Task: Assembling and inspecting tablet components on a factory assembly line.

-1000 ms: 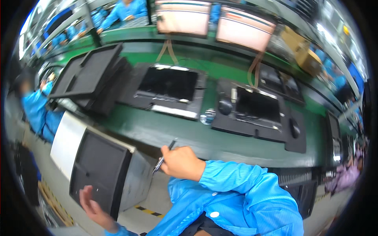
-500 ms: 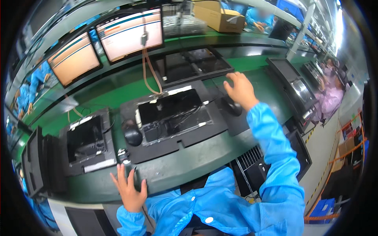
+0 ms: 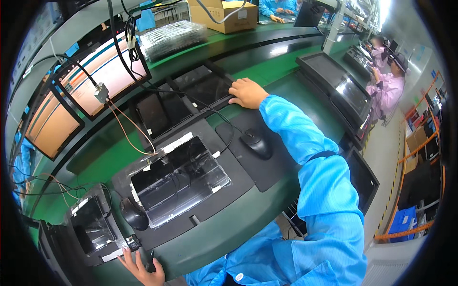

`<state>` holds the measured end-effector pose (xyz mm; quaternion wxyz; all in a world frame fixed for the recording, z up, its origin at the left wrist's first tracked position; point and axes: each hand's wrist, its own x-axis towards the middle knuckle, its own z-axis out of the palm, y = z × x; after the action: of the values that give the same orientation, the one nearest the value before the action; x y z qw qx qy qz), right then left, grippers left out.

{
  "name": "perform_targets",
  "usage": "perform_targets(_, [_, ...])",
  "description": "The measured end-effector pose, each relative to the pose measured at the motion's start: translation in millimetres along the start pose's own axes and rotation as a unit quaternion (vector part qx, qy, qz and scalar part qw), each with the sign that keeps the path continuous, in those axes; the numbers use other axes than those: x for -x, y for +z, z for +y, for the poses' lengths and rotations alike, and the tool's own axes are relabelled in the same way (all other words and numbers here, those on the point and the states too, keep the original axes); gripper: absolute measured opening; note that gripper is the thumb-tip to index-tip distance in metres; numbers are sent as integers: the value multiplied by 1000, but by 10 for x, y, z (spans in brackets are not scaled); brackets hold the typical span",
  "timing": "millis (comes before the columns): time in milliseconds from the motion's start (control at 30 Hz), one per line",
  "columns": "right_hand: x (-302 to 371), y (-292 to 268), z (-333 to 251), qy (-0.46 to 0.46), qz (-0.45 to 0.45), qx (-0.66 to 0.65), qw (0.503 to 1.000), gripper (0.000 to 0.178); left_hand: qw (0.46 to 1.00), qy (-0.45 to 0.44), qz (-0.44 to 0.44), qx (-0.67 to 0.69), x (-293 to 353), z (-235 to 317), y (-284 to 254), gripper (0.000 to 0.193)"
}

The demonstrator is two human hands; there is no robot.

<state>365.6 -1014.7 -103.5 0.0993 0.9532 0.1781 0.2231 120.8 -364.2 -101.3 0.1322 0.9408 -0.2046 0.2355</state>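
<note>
My right hand (image 3: 247,93) grips the right end of a black tray (image 3: 220,106), fingers curled over its edge. Dark flat panels (image 3: 200,85) lie in that tray. My left hand (image 3: 145,271) rests at the near bench edge, fingers spread and holding nothing. Close to its fingertips are a small black device (image 3: 133,241) and a slim dark object (image 3: 150,260) whose kind is unclear. Between my hands, a film-covered black screen panel (image 3: 181,174) lies on a dark foam mat (image 3: 238,186). A black mouse (image 3: 134,214) sits left of this panel; another mouse (image 3: 255,144) lies below my right forearm.
Two lit monitors (image 3: 110,71) stand at the back left, with cables hanging before them. A smaller panel (image 3: 93,226) lies at left. Stacked black trays (image 3: 334,86) stand at right. A cardboard box (image 3: 224,16) is at the back. Co-workers in pink (image 3: 389,90) are far right.
My right hand has come down onto the tray's right end and closed on it. The view has turned, shifting the bench in the picture. My left hand stays spread near the small black device.
</note>
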Motion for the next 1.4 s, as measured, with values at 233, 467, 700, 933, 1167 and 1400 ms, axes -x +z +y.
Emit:
perform_targets(233, [-204,-506,47,-69,4,-1,998,32,999,26,21,-30,-42,80,-97,43])
perform_targets(467, [579,-1312,91,0,19,50,999,28,999,36,25,19,248,-250,51,49])
perform_targets(700, [1485,-1779,-780,145,120,56,980,30,999,16,8,45,220,-208,58,48])
perform_targets(933, [2263,-2236,-1854,320,147,121,928,28,999,16,5,48,284,-257,118,45])
perform_targets(1167, [2917,-1573,-1976,359,100,145,917,28,998,25,5,50,176,-206,102,43])
perform_targets(1400, [2713,-1675,-1859,387,109,56,914,31,998,-4,54,14,357,-248,67,33])
